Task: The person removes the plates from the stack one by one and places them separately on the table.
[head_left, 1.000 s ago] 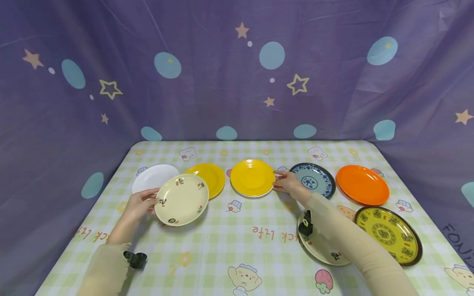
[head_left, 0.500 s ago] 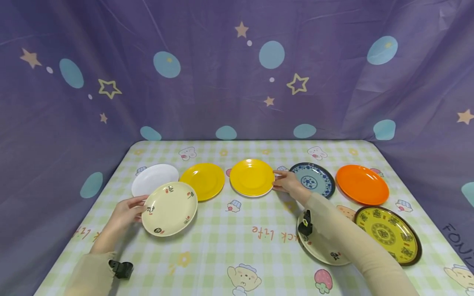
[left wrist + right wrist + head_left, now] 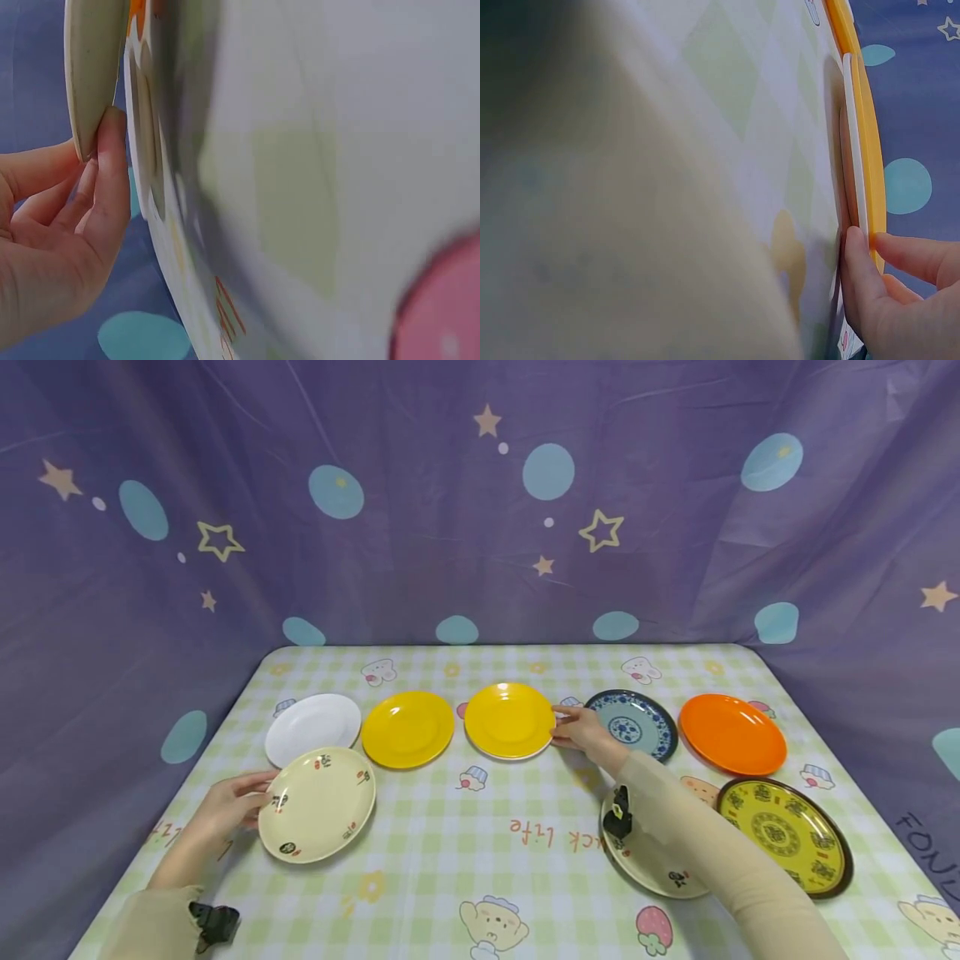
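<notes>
My left hand [image 3: 228, 810] pinches the left rim of a cream plate [image 3: 318, 806] with small dark and red motifs. In the left wrist view, thumb and fingers [image 3: 112, 165] grip that plate's edge, which is held off the table. My right hand [image 3: 588, 735] pinches the right rim of a yellow plate [image 3: 510, 720] near the table's middle back. A white edge [image 3: 853, 142] runs along the underside of this yellow plate in the right wrist view; whether it belongs to a second plate I cannot tell. The thumb lies on the yellow side, a finger on the white.
A white plate [image 3: 311, 727] and another yellow plate [image 3: 408, 729] lie at the back left. On the right lie a blue-patterned plate [image 3: 633, 722], an orange plate [image 3: 732, 735] and a dark-rimmed olive plate [image 3: 783, 835]. My right sleeve partly covers another cream plate [image 3: 652, 868].
My left hand has carried the cream plate left and towards me, off the front of the left yellow plate, which now shows whole. My right hand has stayed at the yellow plate's rim.
</notes>
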{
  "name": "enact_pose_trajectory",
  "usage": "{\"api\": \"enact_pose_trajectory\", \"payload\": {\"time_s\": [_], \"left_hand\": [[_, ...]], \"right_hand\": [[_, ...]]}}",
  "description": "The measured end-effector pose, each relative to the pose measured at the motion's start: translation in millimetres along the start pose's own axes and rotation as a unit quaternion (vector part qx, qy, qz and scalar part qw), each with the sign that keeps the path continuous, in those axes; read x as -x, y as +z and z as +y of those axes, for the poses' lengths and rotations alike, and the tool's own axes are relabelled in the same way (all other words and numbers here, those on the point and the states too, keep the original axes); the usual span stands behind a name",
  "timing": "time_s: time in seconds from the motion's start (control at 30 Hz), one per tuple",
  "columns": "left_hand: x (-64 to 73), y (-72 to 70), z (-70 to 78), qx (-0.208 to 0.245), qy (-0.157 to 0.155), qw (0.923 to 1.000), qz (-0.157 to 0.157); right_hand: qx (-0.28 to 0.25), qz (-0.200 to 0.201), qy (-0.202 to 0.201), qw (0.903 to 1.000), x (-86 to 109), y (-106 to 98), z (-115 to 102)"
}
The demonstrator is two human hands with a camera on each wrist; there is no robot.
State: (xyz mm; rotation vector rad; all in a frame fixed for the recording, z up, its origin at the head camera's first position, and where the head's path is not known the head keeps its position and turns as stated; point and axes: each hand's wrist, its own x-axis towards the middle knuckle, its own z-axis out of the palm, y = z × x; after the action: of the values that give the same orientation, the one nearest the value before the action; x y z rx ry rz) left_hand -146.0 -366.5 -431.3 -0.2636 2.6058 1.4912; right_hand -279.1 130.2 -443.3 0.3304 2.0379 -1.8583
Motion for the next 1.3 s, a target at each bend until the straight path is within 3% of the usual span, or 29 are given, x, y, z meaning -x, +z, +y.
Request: {"api": "enact_pose_trajectory", "payload": {"time_s": [0.17, 0.43, 0.63, 1.0, 1.3], "left_hand": [[9.6, -5.6, 4.1, -0.023, -0.017, 0.9995, -0.009], [11.8, -15.2, -11.2, -0.014, -0.023, 0.9996, -0.013], [13.9, -20.0, -12.9, -0.013, -0.038, 0.999, -0.02], [10.4, -26.4, -21.8, 0.001, -0.056, 0.9978, -0.036], [7.8, -26.0, -21.5, -0.017, -0.067, 0.9968, -0.04]], "right_hand": [[-0.003, 0.003, 0.003, 1.0, 0.5, 1.0, -0.4], [0.002, 0.007, 0.007, 0.9999, 0.1, 1.0, 0.7], [0.004, 0.003, 0.006, 1.0, 0.6, 1.1, 0.5], [0.003, 0.0, 0.004, 1.0, 0.8, 1.2, -0.4], [0.0, 0.003, 0.004, 1.0, 1.4, 0.7, -0.6]]}}
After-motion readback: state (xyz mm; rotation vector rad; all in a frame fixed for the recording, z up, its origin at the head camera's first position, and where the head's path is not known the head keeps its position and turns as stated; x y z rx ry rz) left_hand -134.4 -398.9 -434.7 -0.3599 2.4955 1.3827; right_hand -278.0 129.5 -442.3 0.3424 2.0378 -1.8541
